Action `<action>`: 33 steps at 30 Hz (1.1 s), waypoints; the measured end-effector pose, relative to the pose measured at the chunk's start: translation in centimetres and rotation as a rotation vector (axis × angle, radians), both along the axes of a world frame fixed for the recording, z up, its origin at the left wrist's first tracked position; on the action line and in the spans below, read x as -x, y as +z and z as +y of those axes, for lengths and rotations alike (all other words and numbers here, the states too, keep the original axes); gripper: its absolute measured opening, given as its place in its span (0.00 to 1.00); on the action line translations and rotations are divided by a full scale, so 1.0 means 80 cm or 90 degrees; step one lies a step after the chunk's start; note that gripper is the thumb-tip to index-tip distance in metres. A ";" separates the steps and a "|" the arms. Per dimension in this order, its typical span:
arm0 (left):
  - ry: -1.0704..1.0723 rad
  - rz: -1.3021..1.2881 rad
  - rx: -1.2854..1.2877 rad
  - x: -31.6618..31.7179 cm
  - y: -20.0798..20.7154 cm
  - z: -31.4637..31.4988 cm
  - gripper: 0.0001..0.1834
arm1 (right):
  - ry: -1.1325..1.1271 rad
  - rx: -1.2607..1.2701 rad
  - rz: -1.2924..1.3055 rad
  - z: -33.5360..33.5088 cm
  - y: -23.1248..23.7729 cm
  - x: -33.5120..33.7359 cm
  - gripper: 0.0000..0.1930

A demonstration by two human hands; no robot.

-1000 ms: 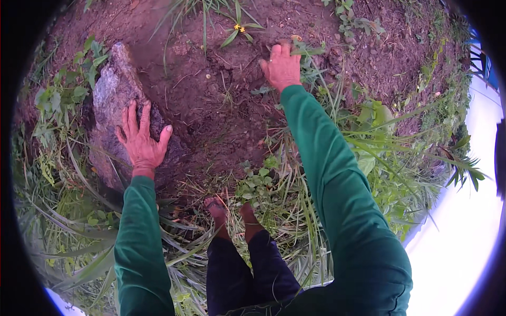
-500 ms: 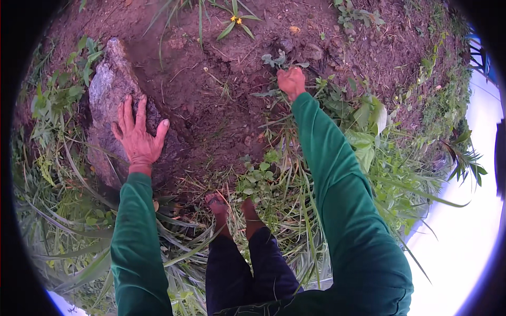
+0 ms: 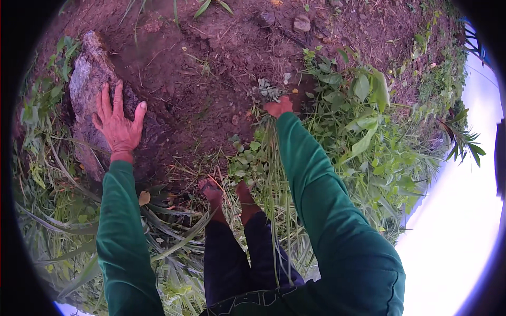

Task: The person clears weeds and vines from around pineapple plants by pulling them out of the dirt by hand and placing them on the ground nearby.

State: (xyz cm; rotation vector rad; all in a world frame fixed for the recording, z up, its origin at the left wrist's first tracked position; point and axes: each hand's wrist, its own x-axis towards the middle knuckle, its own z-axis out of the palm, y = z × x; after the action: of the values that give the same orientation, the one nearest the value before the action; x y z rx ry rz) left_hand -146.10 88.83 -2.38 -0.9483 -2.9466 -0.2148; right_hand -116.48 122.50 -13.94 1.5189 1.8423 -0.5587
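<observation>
My left hand (image 3: 120, 124) lies flat with its fingers spread on a large grey-brown rock (image 3: 84, 79) set in the soil. On the right, my right hand (image 3: 278, 107) is closed low over the ground around a bunch of weeds. Grey-green weed leaves (image 3: 269, 90) stick out beyond its knuckles, and long grass blades (image 3: 272, 158) trail from beside it toward my legs. Its fingertips are mostly hidden. Bare brown soil (image 3: 195, 95) stretches between the two hands.
My bare feet (image 3: 211, 190) stand amid grass below the soil patch. Broad-leaved green plants (image 3: 363, 126) crowd the right side, close to my right forearm. Spiky long-leaved plants (image 3: 163, 224) grow at lower left. A small stone (image 3: 302, 23) rests on the soil farther up.
My right hand has drawn nearer to me and slightly left, bringing the grey-green weed with it. My left hand stays on the rock. The whole view has shifted a little.
</observation>
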 end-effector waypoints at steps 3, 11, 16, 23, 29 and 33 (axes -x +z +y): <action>0.001 0.014 0.001 0.003 0.004 -0.007 0.38 | 0.240 0.119 0.102 0.006 0.007 -0.002 0.21; 0.006 0.030 -0.016 0.008 -0.008 -0.023 0.38 | -0.335 0.248 0.209 -0.137 0.143 -0.122 0.17; 0.007 0.048 -0.016 0.010 -0.012 -0.019 0.38 | 0.000 0.025 0.148 -0.108 0.190 -0.242 0.18; -0.004 0.042 -0.064 0.004 -0.023 -0.003 0.38 | -0.255 0.120 0.348 -0.105 0.129 -0.461 0.22; -0.009 0.048 -0.038 0.013 -0.013 -0.040 0.40 | 0.369 0.165 -0.269 -0.229 0.157 -0.335 0.36; -0.015 0.065 -0.034 0.011 -0.013 -0.030 0.40 | 0.239 0.128 0.351 -0.279 0.092 -0.110 0.26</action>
State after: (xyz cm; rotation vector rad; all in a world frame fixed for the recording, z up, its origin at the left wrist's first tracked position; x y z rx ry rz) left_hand -146.99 86.46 -3.39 -0.9585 -2.8244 -0.2370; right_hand -107.72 100.20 -6.55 0.9021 2.3251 -1.0112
